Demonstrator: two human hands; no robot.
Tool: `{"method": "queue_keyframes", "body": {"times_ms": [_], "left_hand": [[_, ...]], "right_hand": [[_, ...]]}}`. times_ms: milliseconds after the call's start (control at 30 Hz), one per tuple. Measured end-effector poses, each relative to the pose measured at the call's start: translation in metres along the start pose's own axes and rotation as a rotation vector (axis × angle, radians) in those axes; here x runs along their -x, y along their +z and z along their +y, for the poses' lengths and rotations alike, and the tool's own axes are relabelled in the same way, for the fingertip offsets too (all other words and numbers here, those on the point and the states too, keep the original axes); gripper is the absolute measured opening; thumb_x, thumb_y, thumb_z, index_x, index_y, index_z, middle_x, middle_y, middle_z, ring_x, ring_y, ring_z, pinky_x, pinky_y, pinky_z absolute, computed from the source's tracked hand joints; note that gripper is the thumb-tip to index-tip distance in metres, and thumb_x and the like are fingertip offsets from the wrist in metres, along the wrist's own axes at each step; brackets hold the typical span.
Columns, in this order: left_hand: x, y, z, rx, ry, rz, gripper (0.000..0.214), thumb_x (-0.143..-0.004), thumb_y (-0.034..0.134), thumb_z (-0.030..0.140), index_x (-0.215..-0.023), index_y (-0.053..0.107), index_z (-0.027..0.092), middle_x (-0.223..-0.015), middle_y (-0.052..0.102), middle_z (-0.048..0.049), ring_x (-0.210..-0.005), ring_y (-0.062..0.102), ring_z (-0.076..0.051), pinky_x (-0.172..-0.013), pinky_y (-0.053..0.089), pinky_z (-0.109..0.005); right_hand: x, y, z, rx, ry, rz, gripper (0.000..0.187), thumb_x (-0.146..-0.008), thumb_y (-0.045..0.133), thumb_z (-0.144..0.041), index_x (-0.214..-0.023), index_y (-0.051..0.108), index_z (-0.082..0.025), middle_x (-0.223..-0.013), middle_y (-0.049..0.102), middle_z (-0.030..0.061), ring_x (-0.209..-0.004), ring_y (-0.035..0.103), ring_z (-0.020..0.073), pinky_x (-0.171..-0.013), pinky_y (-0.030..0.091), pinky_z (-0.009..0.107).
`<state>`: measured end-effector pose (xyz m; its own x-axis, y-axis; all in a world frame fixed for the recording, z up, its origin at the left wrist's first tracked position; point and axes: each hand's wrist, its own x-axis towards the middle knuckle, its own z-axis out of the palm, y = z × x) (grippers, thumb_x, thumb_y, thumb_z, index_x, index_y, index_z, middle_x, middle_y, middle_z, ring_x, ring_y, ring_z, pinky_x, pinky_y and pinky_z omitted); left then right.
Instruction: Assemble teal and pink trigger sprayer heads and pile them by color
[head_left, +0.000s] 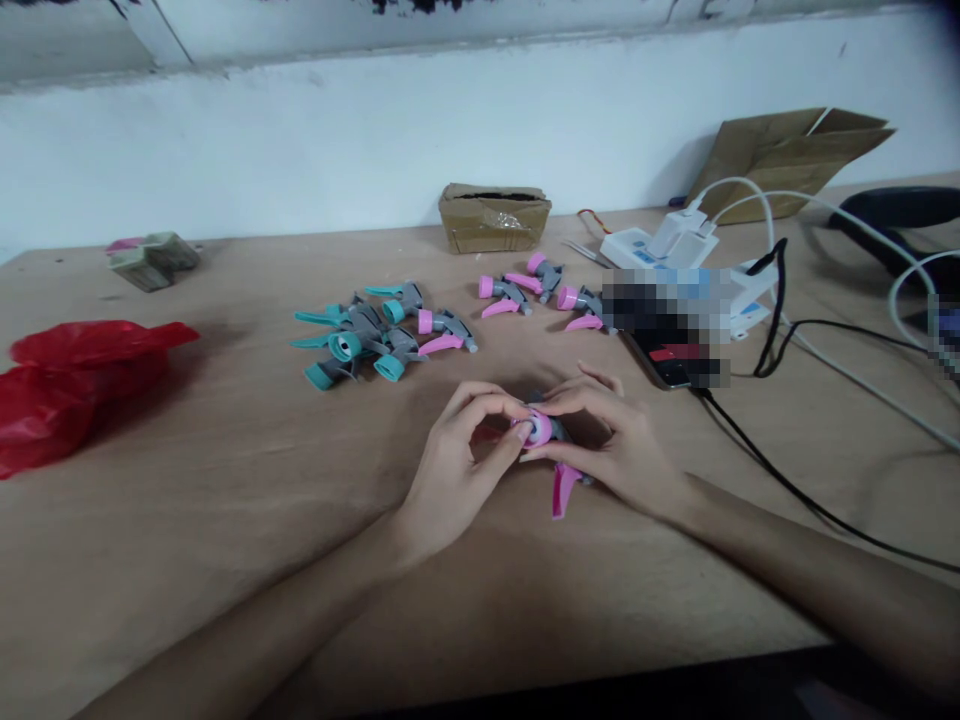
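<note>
Both my hands meet at the table's middle on one grey spray trigger head with a pink cap and pink lever [553, 452]. My right hand [616, 442] wraps round its grey body, with the pink lever sticking out below. My left hand [459, 462] pinches the pink round cap at its end with thumb and fingertips. A pile of grey trigger heads with teal parts [358, 340] lies beyond my left hand. One grey and pink head [444, 332] rests beside that pile. A few more pink ones [541, 285] lie further right.
A red plastic bag [67, 385] lies at the left edge. A small cardboard box [493, 215] stands at the wall, a flattened carton [787, 155] at the back right. A phone [671, 365], a white device [660, 248] and black and white cables [787, 480] crowd the right side.
</note>
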<state>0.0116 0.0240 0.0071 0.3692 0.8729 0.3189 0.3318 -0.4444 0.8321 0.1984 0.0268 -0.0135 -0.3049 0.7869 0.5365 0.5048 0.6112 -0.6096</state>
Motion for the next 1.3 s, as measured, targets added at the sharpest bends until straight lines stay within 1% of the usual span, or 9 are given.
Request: {"method": "queue_keyframes", "body": {"times_ms": [100, 167, 367, 533, 667, 767, 900, 1100, 1300], "left_hand": [[-0.0004, -0.0014, 0.0006, -0.027, -0.001, -0.053, 0.009, -0.089, 0.051, 0.021, -0.085, 0.059, 0.019, -0.095, 0.052, -0.0030, -0.092, 0.054, -0.014, -0.083, 0.046, -0.029], [0.0000, -0.0013, 0.0001, -0.047, 0.009, -0.055, 0.011, -0.089, 0.051, 0.020, -0.083, 0.060, 0.019, -0.094, 0.052, -0.0026, -0.089, 0.055, -0.013, -0.081, 0.046, -0.027], [0.0032, 0.0009, -0.0053, -0.055, -0.005, 0.083, 0.006, -0.083, 0.061, 0.023, -0.088, 0.064, 0.021, -0.094, 0.057, -0.0019, -0.086, 0.058, -0.013, -0.076, 0.049, -0.025], [0.0048, 0.0018, -0.0037, -0.121, 0.040, 0.123, 0.010, -0.082, 0.062, 0.021, -0.090, 0.067, 0.022, -0.092, 0.059, -0.0020, -0.081, 0.059, -0.013, -0.069, 0.051, -0.024], [0.0053, 0.0027, -0.0005, -0.201, 0.114, 0.125, 0.014, -0.083, 0.060, 0.017, -0.094, 0.068, 0.021, -0.093, 0.061, -0.0026, -0.083, 0.059, -0.012, -0.075, 0.050, -0.025], [0.0051, 0.0033, 0.0001, -0.222, 0.134, 0.114, 0.015, -0.084, 0.059, 0.015, -0.095, 0.067, 0.019, -0.094, 0.060, -0.0034, -0.085, 0.059, -0.012, -0.078, 0.049, -0.026], [0.0037, 0.0033, -0.0006, -0.231, 0.123, 0.081, 0.014, -0.085, 0.057, 0.014, -0.096, 0.066, 0.019, -0.095, 0.059, -0.0034, -0.086, 0.058, -0.012, -0.078, 0.048, -0.025], [0.0010, 0.0025, -0.0016, -0.215, 0.079, 0.019, 0.014, -0.087, 0.053, 0.014, -0.096, 0.063, 0.017, -0.098, 0.056, -0.0046, -0.089, 0.056, -0.013, -0.081, 0.047, -0.026], [0.0012, 0.0049, -0.0024, -0.192, 0.036, 0.046, 0.013, -0.089, 0.050, 0.016, -0.092, 0.062, 0.019, -0.096, 0.055, -0.0039, -0.088, 0.056, -0.014, -0.079, 0.048, -0.029]], "right_hand": [[-0.0003, -0.0004, 0.0001, 0.017, -0.023, -0.010, 0.027, -0.069, 0.073, -0.035, -0.092, 0.060, -0.027, -0.090, 0.069, -0.0020, -0.089, 0.063, 0.0178, -0.104, 0.028, 0.046], [-0.0004, -0.0005, 0.0002, 0.021, -0.025, -0.015, 0.026, -0.069, 0.073, -0.035, -0.091, 0.061, -0.027, -0.089, 0.069, -0.0023, -0.089, 0.063, 0.0177, -0.104, 0.027, 0.046], [-0.0005, -0.0002, 0.0020, -0.022, 0.013, 0.023, 0.028, -0.069, 0.073, -0.035, -0.093, 0.061, -0.026, -0.091, 0.069, -0.0024, -0.089, 0.064, 0.0170, -0.105, 0.028, 0.045], [-0.0003, -0.0005, 0.0032, -0.025, 0.021, 0.027, 0.029, -0.068, 0.074, -0.034, -0.092, 0.060, -0.027, -0.092, 0.070, -0.0028, -0.089, 0.064, 0.0163, -0.106, 0.026, 0.044], [0.0001, -0.0006, 0.0034, -0.012, 0.018, 0.027, 0.029, -0.068, 0.074, -0.034, -0.093, 0.060, -0.027, -0.092, 0.069, -0.0024, -0.089, 0.064, 0.0161, -0.106, 0.027, 0.044], [0.0005, -0.0004, 0.0039, -0.006, 0.013, 0.027, 0.028, -0.068, 0.074, -0.034, -0.091, 0.060, -0.026, -0.091, 0.069, -0.0020, -0.088, 0.064, 0.0160, -0.106, 0.028, 0.044], [0.0003, -0.0003, 0.0040, -0.009, 0.011, 0.023, 0.029, -0.068, 0.074, -0.037, -0.090, 0.060, -0.025, -0.090, 0.069, -0.0015, -0.086, 0.064, 0.0162, -0.105, 0.029, 0.045], [-0.0007, 0.0015, 0.0059, -0.054, 0.025, 0.022, 0.027, -0.068, 0.074, -0.035, -0.089, 0.061, -0.025, -0.088, 0.070, -0.0017, -0.084, 0.064, 0.0164, -0.103, 0.033, 0.044], [-0.0017, 0.0032, 0.0054, -0.121, 0.066, 0.009, 0.027, -0.067, 0.074, -0.035, -0.088, 0.061, -0.025, -0.086, 0.070, -0.0025, -0.083, 0.065, 0.0160, -0.103, 0.034, 0.044]]}}
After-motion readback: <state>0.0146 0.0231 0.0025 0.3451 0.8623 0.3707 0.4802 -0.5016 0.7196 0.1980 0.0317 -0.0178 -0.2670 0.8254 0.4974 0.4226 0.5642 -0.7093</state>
